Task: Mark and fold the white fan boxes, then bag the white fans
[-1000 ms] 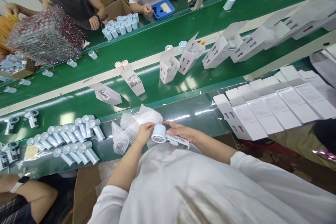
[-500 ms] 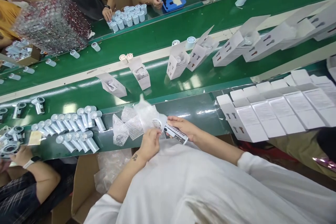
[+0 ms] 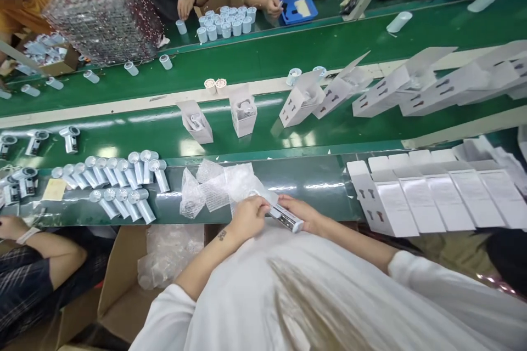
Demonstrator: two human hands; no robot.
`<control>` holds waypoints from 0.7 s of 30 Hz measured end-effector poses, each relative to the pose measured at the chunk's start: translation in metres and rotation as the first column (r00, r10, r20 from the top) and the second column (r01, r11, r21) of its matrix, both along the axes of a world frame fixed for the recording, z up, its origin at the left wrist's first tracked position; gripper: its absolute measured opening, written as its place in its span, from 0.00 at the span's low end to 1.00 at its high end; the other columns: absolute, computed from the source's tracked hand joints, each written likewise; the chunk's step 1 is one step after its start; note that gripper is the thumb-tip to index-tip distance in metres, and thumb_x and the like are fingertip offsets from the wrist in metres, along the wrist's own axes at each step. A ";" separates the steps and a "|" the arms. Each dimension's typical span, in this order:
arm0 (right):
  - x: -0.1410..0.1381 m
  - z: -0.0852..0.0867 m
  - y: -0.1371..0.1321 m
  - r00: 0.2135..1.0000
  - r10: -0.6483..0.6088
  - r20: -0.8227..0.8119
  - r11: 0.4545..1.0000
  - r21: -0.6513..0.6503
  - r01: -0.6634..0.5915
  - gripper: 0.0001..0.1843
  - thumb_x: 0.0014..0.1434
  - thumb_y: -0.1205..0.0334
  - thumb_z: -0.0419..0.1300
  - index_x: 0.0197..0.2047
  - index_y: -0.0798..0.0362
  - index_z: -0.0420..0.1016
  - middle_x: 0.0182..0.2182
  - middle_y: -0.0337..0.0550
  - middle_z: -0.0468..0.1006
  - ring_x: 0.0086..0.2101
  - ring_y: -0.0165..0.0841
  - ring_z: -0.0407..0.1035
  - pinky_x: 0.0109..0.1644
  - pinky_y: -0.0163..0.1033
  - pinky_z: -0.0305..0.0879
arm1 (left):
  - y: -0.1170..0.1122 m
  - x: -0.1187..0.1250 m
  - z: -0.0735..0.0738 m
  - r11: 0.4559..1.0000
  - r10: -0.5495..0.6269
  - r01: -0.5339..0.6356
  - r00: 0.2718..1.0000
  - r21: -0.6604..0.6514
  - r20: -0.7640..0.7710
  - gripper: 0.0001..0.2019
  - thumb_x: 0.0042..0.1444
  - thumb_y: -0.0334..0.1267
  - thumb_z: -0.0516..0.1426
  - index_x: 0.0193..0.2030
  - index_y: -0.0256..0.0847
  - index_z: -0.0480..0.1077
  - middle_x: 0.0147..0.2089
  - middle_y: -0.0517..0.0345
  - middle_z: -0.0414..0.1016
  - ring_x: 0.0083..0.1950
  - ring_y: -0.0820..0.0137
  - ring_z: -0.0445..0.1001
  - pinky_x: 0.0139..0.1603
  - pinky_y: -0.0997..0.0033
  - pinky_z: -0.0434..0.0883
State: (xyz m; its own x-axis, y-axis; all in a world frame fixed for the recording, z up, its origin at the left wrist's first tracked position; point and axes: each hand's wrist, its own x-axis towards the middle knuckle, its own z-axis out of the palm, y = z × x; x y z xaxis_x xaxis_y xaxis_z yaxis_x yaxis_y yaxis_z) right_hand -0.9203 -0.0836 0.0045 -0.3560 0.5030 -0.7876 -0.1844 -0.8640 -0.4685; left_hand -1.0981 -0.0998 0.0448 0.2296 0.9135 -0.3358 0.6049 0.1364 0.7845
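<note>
the left hand (image 3: pixel 247 218) closes over one end of a white handheld fan (image 3: pixel 286 219), hiding its head, while the fingers of the right hand (image 3: pixel 298 213) press against the handle from the other side. the fan is held above the edge of a green conveyor belt (image 3: pixel 313 176), in front of a white shirt (image 3: pixel 230 296). crumpled bubble wrap (image 3: pixel 214 189) lies just beside the left hand. further left, more fans (image 3: pixel 123 173) lie in rows; to the right, white cartons (image 3: pixel 420 197) stand in a line.
</note>
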 end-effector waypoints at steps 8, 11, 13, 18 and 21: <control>0.043 0.057 0.029 0.956 0.254 0.149 0.925 0.252 -0.285 0.19 0.51 0.44 0.66 0.35 0.50 0.69 0.24 0.39 0.74 0.26 0.32 0.69 0.30 0.36 0.68 | -0.004 -0.013 0.032 0.992 0.123 -0.118 0.927 -0.037 0.356 0.08 0.59 0.34 0.52 0.35 0.38 0.72 0.33 0.57 0.76 0.34 0.72 0.72 0.39 0.74 0.69; 0.019 0.043 0.035 0.972 0.235 0.023 0.972 0.019 -0.236 0.22 0.51 0.40 0.61 0.37 0.50 0.69 0.32 0.49 0.78 0.34 0.42 0.74 0.35 0.47 0.72 | -0.001 0.002 0.037 0.980 -0.200 0.173 0.862 0.100 0.467 0.08 0.59 0.35 0.53 0.36 0.40 0.74 0.37 0.56 0.77 0.39 0.70 0.74 0.45 0.72 0.70; -0.002 0.026 0.030 0.934 0.354 -0.046 0.935 -0.014 -0.355 0.19 0.50 0.47 0.64 0.38 0.50 0.69 0.36 0.51 0.78 0.38 0.46 0.75 0.41 0.50 0.73 | 0.001 -0.005 0.029 0.922 -0.384 0.354 0.799 0.154 0.462 0.06 0.58 0.36 0.55 0.35 0.43 0.75 0.38 0.58 0.78 0.42 0.69 0.75 0.48 0.72 0.70; -0.002 -0.032 0.036 0.899 0.120 0.422 0.923 0.286 -0.258 0.38 0.37 0.59 0.71 0.52 0.44 0.60 0.46 0.51 0.74 0.47 0.47 0.72 0.47 0.47 0.71 | -0.017 -0.143 -0.004 0.680 0.723 -0.710 0.609 0.180 -0.326 0.13 0.63 0.44 0.51 0.31 0.42 0.69 0.32 0.53 0.74 0.46 0.63 0.73 0.48 0.66 0.69; 0.013 -0.068 0.059 0.697 -0.069 0.713 0.857 0.401 -0.324 0.38 0.38 0.61 0.68 0.52 0.48 0.57 0.46 0.58 0.71 0.49 0.51 0.69 0.48 0.49 0.68 | -0.039 -0.245 -0.021 0.474 0.805 -0.850 0.312 0.231 -0.504 0.10 0.62 0.41 0.51 0.31 0.39 0.64 0.34 0.47 0.70 0.54 0.52 0.69 0.49 0.53 0.66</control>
State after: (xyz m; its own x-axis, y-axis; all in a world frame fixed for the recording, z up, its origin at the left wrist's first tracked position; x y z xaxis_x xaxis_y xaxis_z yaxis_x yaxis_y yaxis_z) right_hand -0.9073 -0.0244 -0.0639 0.0918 0.8580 -0.5054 0.4511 -0.4883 -0.7471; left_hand -1.3435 -0.1384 0.0234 -0.8471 0.4986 -0.1839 0.4066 0.8310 0.3797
